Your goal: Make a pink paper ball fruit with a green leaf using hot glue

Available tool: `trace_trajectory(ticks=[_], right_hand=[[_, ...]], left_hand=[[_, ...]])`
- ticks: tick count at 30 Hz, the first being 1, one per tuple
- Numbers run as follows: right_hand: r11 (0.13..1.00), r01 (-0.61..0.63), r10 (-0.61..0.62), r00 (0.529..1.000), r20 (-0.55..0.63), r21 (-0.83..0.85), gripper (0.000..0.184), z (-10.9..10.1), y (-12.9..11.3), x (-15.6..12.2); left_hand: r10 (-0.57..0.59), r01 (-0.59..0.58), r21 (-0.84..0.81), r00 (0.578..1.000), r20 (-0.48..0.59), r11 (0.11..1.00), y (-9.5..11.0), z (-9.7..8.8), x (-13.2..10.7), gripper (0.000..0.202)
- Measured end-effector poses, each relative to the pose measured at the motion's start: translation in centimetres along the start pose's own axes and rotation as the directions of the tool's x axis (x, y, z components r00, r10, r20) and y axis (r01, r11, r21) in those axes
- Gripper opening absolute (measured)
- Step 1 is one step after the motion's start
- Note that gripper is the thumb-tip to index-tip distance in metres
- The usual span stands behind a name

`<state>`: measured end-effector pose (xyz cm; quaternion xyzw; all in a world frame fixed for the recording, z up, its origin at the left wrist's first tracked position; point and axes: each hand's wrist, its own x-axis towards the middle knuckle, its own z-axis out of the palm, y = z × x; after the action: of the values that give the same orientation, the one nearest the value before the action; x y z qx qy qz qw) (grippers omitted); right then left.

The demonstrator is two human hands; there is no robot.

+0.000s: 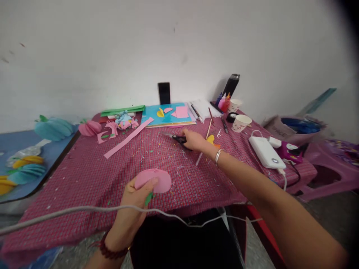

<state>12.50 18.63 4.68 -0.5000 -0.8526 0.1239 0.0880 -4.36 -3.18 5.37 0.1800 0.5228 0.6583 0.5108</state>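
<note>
My left hand (134, 201) is closed on a pink folded paper piece (155, 179) with a small green paper bit (148, 198) under the thumb, near the front edge of the table. Reaching out to the table's middle, my right hand (193, 141) lies on a pair of scissors (174, 137) with black handles; its fingers curl over the handles. A silver bangle (218, 156) is on that wrist.
The red checked tablecloth (92, 175) is strewn with paper scraps. A long pink strip (127, 138), coloured paper sheets (168, 114), pencils, paper cups (240, 123), glue bottles and a white power bank (265, 151) lie around. Paper fruits (53, 128) sit at left. A white cable (84, 211) crosses the front.
</note>
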Motion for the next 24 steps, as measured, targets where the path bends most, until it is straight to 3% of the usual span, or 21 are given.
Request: trace_trajectory(ticks=[2, 5, 8, 11, 14, 19, 24], right_hand=[[0.998, 0.008, -0.009, 1.000, 0.022, 0.056, 0.035, -1.0, 0.1, -1.8], [0.974, 0.071, -0.095, 0.990, 0.102, 0.215, 0.041, -2.5, -0.3, -7.1], [0.751, 0.114, -0.269, 0.952, 0.145, 0.650, 0.052, -3.9, -1.3, -14.5], [0.639, 0.041, -0.289, 0.938, 0.190, 0.768, 0.061, -4.2, -2.4, -21.6], [0.611, 0.026, -0.296, 0.934, 0.198, 0.791, 0.069, -2.8, -2.9, -26.5], [0.580, 0.058, -0.313, 0.937, 0.157, 0.813, 0.066, -0.1, -3.4, -28.9], [0.585, 0.043, -0.188, 0.979, 0.084, 0.810, 0.066, 0.4, -4.2, -29.3]], left_hand=[[-0.014, 0.012, 0.062, 0.999, 0.043, 0.998, -0.5, -0.8, -1.6, 0.028], [-0.063, 0.054, 0.122, 0.996, 0.068, 0.991, -1.6, -1.9, -4.4, 0.027], [-0.104, 0.092, 0.118, 0.989, 0.102, 0.989, -2.6, -2.7, -7.1, 0.024], [-0.100, 0.087, 0.070, 0.973, 0.207, 0.994, -3.1, -2.7, -9.0, 0.017], [-0.116, 0.101, 0.070, 0.954, 0.275, 0.992, -3.1, -2.3, -9.9, 0.012], [-0.150, 0.144, 0.066, 0.983, 0.106, 0.987, -3.4, -1.9, -10.5, 0.013], [-0.036, 0.026, 0.275, 0.999, 0.032, 0.961, -4.0, -2.9, -11.3, 0.022]])
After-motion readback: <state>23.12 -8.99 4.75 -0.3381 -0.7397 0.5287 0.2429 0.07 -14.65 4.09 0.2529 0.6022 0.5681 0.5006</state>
